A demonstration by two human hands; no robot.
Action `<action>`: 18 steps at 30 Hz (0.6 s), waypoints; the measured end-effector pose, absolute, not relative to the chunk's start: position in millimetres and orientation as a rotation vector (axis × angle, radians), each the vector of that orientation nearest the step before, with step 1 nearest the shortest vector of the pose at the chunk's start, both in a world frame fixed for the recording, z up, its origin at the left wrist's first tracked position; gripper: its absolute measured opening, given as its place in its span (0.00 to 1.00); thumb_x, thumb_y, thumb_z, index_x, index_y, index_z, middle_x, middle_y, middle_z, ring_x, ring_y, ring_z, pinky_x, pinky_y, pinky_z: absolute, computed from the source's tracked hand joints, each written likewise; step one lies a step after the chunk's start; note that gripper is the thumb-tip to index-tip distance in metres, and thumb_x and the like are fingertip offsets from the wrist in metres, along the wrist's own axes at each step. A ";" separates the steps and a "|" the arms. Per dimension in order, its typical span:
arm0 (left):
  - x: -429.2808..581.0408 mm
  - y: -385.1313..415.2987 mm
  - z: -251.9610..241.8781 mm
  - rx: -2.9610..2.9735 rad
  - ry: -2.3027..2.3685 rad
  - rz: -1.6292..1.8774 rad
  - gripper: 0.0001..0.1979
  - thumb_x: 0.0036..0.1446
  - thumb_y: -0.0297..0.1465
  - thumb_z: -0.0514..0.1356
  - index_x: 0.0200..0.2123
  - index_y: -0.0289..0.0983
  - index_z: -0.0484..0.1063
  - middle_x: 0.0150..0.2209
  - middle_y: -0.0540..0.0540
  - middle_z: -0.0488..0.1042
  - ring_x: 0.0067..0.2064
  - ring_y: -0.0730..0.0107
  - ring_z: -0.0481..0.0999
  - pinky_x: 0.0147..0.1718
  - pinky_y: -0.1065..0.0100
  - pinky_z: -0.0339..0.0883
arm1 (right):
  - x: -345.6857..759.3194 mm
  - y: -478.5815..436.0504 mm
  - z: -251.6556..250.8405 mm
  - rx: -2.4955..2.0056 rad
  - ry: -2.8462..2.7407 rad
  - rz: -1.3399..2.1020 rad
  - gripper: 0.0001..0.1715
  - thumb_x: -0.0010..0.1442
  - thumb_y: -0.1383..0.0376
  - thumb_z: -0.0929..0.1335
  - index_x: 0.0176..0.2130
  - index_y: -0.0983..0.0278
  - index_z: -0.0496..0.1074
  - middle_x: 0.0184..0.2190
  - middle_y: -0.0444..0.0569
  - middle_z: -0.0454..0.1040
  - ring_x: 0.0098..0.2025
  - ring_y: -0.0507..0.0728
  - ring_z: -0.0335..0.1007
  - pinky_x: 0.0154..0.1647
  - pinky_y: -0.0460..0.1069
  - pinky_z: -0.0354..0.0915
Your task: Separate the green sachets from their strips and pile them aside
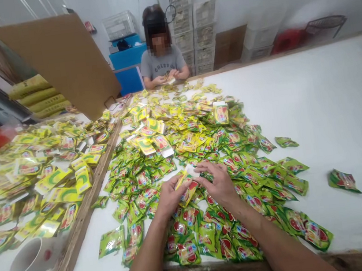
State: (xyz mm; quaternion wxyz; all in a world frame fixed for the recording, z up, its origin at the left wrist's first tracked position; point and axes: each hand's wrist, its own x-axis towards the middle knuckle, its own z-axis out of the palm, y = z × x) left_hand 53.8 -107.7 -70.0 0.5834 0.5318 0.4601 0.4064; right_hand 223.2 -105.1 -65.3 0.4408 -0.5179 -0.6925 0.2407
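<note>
My left hand (169,195) and my right hand (219,184) meet over a heap of small green sachets (240,176) on the white table (323,103). Together they grip a yellow card pack (187,183) with a red picture, its white end pointing away from me. The left fingers curl round its near end and the right fingers pinch its far end. More yellow card packs (149,135) lie on the pile further back.
A person in a grey shirt (162,62) sits at the table's far end, hands together on a packet. A wooden edge (86,205) borders a left surface with more packs and a white mug (27,260). Loose sachets (343,180) lie at right. Cardboard sheet (64,57) leans at left.
</note>
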 end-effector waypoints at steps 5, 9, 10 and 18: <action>55.3 -107.1 -69.8 1.254 1.083 0.953 0.15 0.52 0.38 0.61 0.39 0.34 0.74 0.36 0.46 0.75 0.36 0.66 0.72 0.38 0.69 0.64 | 220.8 -105.6 -66.8 -1.322 -1.688 0.760 0.18 0.51 0.64 0.69 0.44 0.61 0.67 0.36 0.46 0.76 0.50 0.61 0.66 0.52 0.57 0.50; 54.0 -108.0 -74.0 1.186 1.062 0.937 0.14 0.51 0.37 0.62 0.39 0.34 0.74 0.35 0.46 0.76 0.34 0.69 0.71 0.36 0.70 0.64 | 219.5 -104.5 -68.1 -1.336 -1.628 0.931 0.21 0.49 0.66 0.69 0.44 0.61 0.67 0.32 0.46 0.76 0.48 0.61 0.67 0.54 0.58 0.49; 53.2 -108.5 -74.8 1.165 1.057 0.930 0.14 0.51 0.37 0.62 0.39 0.34 0.74 0.34 0.46 0.76 0.33 0.69 0.71 0.35 0.70 0.64 | 219.3 -104.3 -68.4 -1.341 -1.610 0.977 0.21 0.49 0.66 0.69 0.44 0.62 0.66 0.31 0.45 0.76 0.46 0.60 0.68 0.53 0.57 0.51; 56.0 -115.2 -77.3 0.990 1.040 0.910 0.14 0.46 0.36 0.65 0.33 0.32 0.73 0.29 0.46 0.75 0.28 0.71 0.72 0.30 0.71 0.66 | 214.5 -106.4 -71.2 -1.283 -1.514 1.306 0.23 0.48 0.67 0.67 0.46 0.64 0.65 0.24 0.42 0.73 0.26 0.53 0.67 0.31 0.48 0.61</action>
